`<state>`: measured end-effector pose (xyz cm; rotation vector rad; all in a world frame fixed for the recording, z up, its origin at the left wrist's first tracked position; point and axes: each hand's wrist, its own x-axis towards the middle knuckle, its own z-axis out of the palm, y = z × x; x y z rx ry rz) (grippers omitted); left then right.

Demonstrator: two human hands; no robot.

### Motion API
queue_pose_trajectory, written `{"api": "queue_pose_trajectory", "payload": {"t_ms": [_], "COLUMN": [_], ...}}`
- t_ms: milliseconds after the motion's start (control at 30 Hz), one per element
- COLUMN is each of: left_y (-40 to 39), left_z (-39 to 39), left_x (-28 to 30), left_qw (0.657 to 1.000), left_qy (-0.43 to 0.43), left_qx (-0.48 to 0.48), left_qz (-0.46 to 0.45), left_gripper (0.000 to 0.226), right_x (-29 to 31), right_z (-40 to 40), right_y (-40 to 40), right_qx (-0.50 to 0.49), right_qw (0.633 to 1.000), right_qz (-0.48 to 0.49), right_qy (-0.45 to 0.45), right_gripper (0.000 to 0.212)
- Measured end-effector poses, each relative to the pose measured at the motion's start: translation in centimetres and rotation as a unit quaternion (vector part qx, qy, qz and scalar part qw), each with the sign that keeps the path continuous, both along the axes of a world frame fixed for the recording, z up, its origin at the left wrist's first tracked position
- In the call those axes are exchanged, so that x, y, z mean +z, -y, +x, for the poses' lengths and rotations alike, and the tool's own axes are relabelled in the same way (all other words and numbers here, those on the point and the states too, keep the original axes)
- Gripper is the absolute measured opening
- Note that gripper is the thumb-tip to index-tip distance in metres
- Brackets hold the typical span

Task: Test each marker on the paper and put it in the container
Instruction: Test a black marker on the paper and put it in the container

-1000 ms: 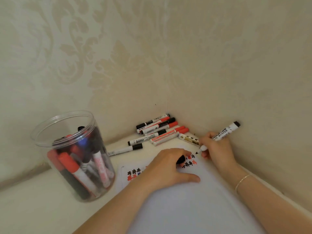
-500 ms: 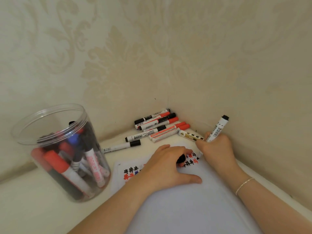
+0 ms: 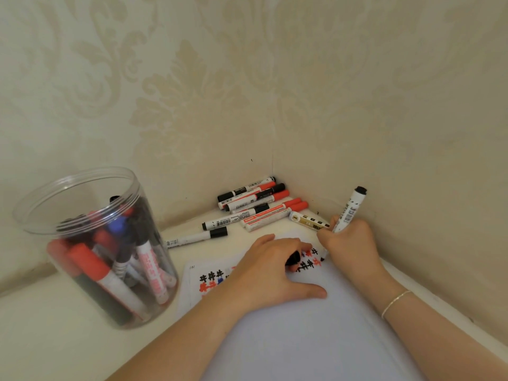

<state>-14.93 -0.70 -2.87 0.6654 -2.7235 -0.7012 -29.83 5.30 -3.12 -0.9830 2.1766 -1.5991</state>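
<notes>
Risk: our right hand grips marker writing on paper; left hand, clutching black cap, could smear wet ink.

One clear plastic container stands at the left, holding a jumble of markers too overlapped to count. One sheet of paper lies near. Nine capped markers lie loose in the far corner: eight clustered and one apart to the left. One more marker is held upright. Two hands are visible: left hand, right hand.
</notes>
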Motion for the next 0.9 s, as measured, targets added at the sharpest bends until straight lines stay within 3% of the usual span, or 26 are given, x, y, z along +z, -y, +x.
{"api": "queue_pose_trajectory", "payload": {"t_ms": [133,300,467,667,900], "left_y": [-0.01,0.09,0.13,0.20,0.24], "left_z": [0.05,0.02,-0.09,-0.09,-0.05], "left_x": [0.00,-0.09,-0.27,-0.35,-0.31], "left_qw": [1.000,1.000,1.000,1.000,1.000], "left_qy": [-0.001,0.003,0.006,0.004,-0.008], "left_qx": [0.001,0.000,0.000,-0.002,0.004], "left_qz": [0.004,0.002,0.001,0.008,0.017], "left_gripper": [0.076,0.077,0.078,0.079,0.078], "right_x": [-0.01,0.06,0.12,0.11,0.19], "right_z": [0.00,-0.14,0.35,0.03,0.41], "right_y": [-0.05,-0.16,-0.03,-0.20,-0.14], "right_qx": [-0.006,-0.005,-0.002,-0.011,-0.005], "right_qw": [1.000,0.999,1.000,1.000,1.000], "right_qz": [0.000,-0.027,0.000,-0.014,0.010], "right_qy": [-0.019,0.024,-0.021,0.008,-0.030], "right_gripper": [0.039,0.033,0.041,0.035,0.042]}}
